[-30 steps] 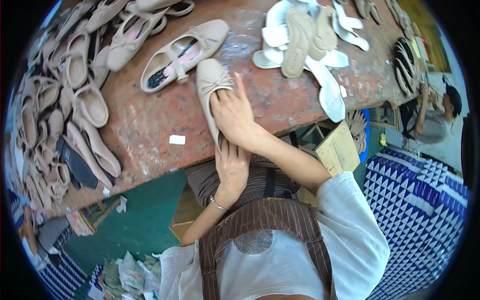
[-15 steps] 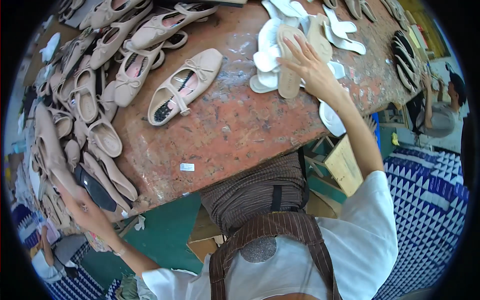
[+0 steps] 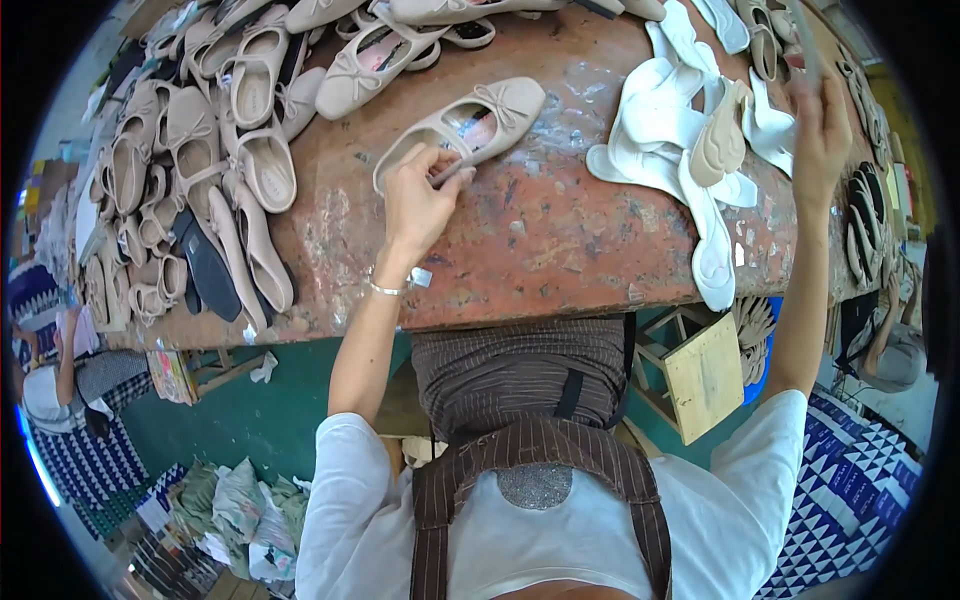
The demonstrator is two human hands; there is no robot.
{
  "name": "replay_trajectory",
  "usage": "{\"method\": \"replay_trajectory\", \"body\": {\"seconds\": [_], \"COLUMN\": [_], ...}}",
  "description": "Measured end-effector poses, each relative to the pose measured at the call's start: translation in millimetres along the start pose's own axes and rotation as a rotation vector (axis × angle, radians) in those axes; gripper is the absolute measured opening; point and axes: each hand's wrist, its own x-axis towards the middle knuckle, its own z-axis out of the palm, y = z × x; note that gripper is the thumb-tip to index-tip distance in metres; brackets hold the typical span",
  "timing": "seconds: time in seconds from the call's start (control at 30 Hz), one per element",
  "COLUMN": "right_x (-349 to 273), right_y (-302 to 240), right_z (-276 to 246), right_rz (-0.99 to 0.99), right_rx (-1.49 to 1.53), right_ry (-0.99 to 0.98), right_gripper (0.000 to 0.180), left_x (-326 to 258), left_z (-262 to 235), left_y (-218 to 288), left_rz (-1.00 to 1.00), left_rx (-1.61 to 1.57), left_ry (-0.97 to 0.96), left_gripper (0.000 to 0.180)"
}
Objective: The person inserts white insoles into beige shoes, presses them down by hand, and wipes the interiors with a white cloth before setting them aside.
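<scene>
A beige ballet shoe (image 3: pixel 520 100) with a bow and a strap lies on the worn red-brown table, its toe pointing right and away. My left hand (image 3: pixel 422 195) is closed at its strap, thumb and fingers pinching it and hiding part of the heel opening. At the far right, my right hand (image 3: pixel 822 120) is raised over the table, its fingers closed round a thin, flat, greyish thing seen edge-on, whose kind I cannot make out. Between the hands, a beige insole (image 3: pixel 720 145) with padded patches lies on a loose pile of white insole-shaped pieces (image 3: pixel 660 115).
Many beige shoes (image 3: pixel 265 170) crowd the table's left side and back edge. Dark-lined shoes (image 3: pixel 862 220) stand at the right edge. Below the table's front edge is a wooden stool (image 3: pixel 705 375). Other people work at far left and far right.
My left hand has moved from the left shoe pile to the single shoe's strap. My right hand has lifted off the insole pile, moving right; the insole beneath it has gone from there.
</scene>
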Motion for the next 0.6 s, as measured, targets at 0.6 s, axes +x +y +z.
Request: {"method": "replay_trajectory", "body": {"seconds": [0.6], "right_x": [-195.2], "right_y": [-107.1], "right_z": [175.5], "right_rz": [-0.322], "right_rx": [0.035], "right_ry": [-0.774], "right_gripper": [0.030], "left_x": [-156.3], "left_z": [-61.1], "left_y": [-26.2], "left_rz": [-0.531], "left_rx": [0.100], "left_ry": [0.279], "left_gripper": [0.053]}}
